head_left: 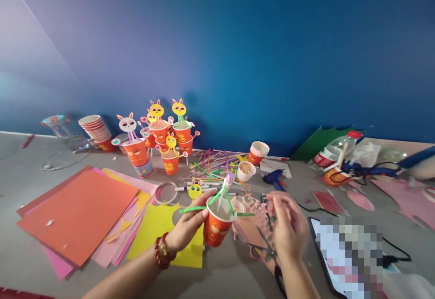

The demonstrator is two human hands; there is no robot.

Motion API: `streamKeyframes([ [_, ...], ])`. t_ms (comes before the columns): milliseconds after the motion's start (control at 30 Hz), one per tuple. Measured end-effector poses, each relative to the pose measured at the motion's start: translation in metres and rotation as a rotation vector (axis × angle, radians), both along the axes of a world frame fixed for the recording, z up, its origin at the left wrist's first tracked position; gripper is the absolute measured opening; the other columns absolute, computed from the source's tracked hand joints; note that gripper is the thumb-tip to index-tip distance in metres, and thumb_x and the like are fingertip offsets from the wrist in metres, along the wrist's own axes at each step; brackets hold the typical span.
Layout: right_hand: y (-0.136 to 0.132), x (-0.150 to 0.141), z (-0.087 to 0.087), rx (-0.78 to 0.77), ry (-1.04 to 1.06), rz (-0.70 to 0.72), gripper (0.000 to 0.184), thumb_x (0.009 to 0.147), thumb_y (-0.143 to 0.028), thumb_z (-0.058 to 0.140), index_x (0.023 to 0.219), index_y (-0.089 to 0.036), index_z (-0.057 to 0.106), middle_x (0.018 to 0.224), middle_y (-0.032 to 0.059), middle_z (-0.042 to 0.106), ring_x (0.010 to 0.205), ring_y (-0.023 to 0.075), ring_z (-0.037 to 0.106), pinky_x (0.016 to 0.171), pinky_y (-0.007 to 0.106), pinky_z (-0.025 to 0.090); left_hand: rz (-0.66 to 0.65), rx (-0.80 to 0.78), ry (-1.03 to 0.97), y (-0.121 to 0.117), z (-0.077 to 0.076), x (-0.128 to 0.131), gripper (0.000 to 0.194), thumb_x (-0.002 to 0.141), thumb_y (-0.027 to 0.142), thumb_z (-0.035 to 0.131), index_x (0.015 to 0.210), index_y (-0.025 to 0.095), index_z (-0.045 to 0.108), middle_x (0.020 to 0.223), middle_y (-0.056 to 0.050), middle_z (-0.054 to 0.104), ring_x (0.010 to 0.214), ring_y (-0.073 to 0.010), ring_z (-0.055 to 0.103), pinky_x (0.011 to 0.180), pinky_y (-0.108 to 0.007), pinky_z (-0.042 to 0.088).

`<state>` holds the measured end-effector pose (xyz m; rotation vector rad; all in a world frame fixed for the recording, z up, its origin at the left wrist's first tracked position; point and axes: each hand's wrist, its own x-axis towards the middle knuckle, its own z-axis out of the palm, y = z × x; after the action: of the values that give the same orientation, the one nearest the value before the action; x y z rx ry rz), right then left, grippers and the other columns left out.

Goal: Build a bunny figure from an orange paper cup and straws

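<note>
My left hand (195,219) is closed around the side of an orange paper cup (217,229) with a white rim. Thin green stems, which look like pipe cleaners, stick out on both sides of the cup, and others meet in a peak above it. A white stick with a lavender top (229,179) rises at that peak; whether it stands in the cup is unclear. To the right, my right hand (288,222) hovers with loosely bent, slightly blurred fingers and no visible object in them. Scissors (270,251) lie beside it on cut pink paper (249,231). A yellow bunny face (195,191) lies behind the cup.
Finished cup figures (136,151) with bunny heads stand at the back left, near stacked paper cups (95,129). Coloured paper sheets (81,213) cover the left. A blue glue gun (274,179), plastic bottle (331,151) and phone (326,253) are right. Colourful sticks (214,163) lie behind.
</note>
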<state>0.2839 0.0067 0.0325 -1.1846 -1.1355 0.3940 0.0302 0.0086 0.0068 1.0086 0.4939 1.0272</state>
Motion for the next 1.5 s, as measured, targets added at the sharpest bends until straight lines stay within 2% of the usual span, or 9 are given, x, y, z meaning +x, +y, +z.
streamKeyframes([
  [100, 0.011, 0.003, 0.002, -0.188, 0.141, 0.205, 0.029, 0.088, -0.045, 0.068, 0.077, -0.019, 0.073, 0.075, 0.0030, 0.067, 0.059, 0.0137, 0.054, 0.055, 0.025, 0.043, -0.041, -0.086, -0.106, -0.003, -0.002, 0.005, 0.057, 0.095, 0.035, 0.062, 0.149, 0.026, 0.046, 0.149, -0.011, 0.056, 0.144, -0.0332, 0.042, 0.121, -0.047, 0.029],
  [233, 0.014, -0.001, 0.004, -0.317, 0.206, 0.528, 0.033, 0.087, -0.050, 0.069, 0.087, -0.018, 0.076, 0.075, 0.0044, 0.068, 0.065, 0.0164, 0.057, 0.061, 0.027, 0.048, -0.079, -0.167, -0.161, -0.006, -0.001, 0.009, 0.060, 0.091, 0.037, 0.066, 0.147, 0.023, 0.049, 0.141, -0.013, 0.063, 0.137, -0.0344, 0.051, 0.117, -0.047, 0.034],
  [500, 0.005, -0.017, 0.036, -0.413, 0.190, 0.848, 0.044, 0.082, -0.055, 0.074, 0.108, -0.020, 0.069, 0.092, 0.0074, 0.068, 0.084, 0.0223, 0.064, 0.076, 0.034, 0.054, -0.157, -0.234, -0.152, -0.017, -0.001, 0.016, 0.057, 0.087, 0.036, 0.069, 0.140, 0.021, 0.055, 0.130, -0.013, 0.069, 0.124, -0.0332, 0.062, 0.109, -0.046, 0.041],
  [767, 0.007, -0.034, 0.037, -0.488, 0.185, 0.955, 0.029, 0.079, -0.042, 0.080, 0.083, -0.019, 0.063, 0.074, -0.0017, 0.060, 0.067, 0.0137, 0.056, 0.062, 0.024, 0.044, -0.172, -0.260, -0.120, -0.022, 0.005, 0.016, 0.048, 0.082, 0.033, 0.074, 0.127, 0.021, 0.063, 0.129, -0.011, 0.068, 0.119, -0.0302, 0.063, 0.101, -0.041, 0.044],
  [900, 0.009, -0.037, 0.040, -0.479, 0.143, 0.903, 0.031, 0.078, -0.042, 0.081, 0.079, -0.018, 0.062, 0.070, -0.0030, 0.058, 0.064, 0.0129, 0.053, 0.060, 0.024, 0.042, -0.201, -0.235, -0.114, -0.022, 0.004, 0.001, 0.065, 0.073, 0.022, 0.077, 0.135, 0.024, 0.056, 0.136, -0.012, 0.063, 0.128, -0.0324, 0.057, 0.105, -0.046, 0.040],
  [1033, 0.005, -0.043, 0.040, -0.516, 0.159, 0.956, 0.035, 0.076, -0.045, 0.082, 0.076, -0.019, 0.059, 0.067, -0.0042, 0.056, 0.060, 0.0120, 0.052, 0.058, 0.024, 0.041, -0.018, -0.118, -0.145, -0.014, 0.006, -0.031, 0.065, 0.075, 0.038, 0.073, 0.136, 0.026, 0.056, 0.145, -0.012, 0.055, 0.137, -0.0353, 0.046, 0.110, -0.052, 0.037],
  [1133, 0.001, -0.051, 0.037, -0.553, 0.089, 1.004, 0.037, 0.077, -0.046, 0.081, 0.075, -0.019, 0.057, 0.064, -0.0049, 0.054, 0.058, 0.0112, 0.050, 0.055, 0.023, 0.039, 0.234, 0.099, 0.058, -0.007, 0.026, -0.051, 0.044, 0.088, 0.042, 0.064, 0.128, 0.024, 0.061, 0.138, -0.011, 0.058, 0.134, -0.0321, 0.048, 0.112, -0.049, 0.037],
  [1333, 0.000, -0.072, 0.040, -0.432, -0.187, 0.916, 0.033, 0.078, -0.037, 0.081, 0.067, -0.018, 0.057, 0.060, -0.0064, 0.051, 0.057, 0.0103, 0.044, 0.052, 0.021, 0.033, 0.188, 0.725, 0.691, -0.009, 0.094, -0.038, 0.023, 0.087, 0.038, 0.071, 0.100, 0.019, 0.068, 0.099, -0.009, 0.068, 0.096, -0.0242, 0.063, 0.086, -0.035, 0.051],
  [1500, 0.001, -0.076, 0.046, -0.385, -0.217, 0.909, 0.016, 0.083, -0.022, 0.072, 0.074, -0.020, 0.060, 0.066, -0.0037, 0.064, 0.062, 0.0136, 0.058, 0.059, 0.023, 0.043, 0.220, 0.791, 0.853, -0.006, 0.111, -0.021, 0.005, 0.089, 0.021, 0.064, 0.093, 0.020, 0.063, 0.086, -0.004, 0.068, 0.079, -0.0177, 0.064, 0.072, -0.028, 0.051],
])
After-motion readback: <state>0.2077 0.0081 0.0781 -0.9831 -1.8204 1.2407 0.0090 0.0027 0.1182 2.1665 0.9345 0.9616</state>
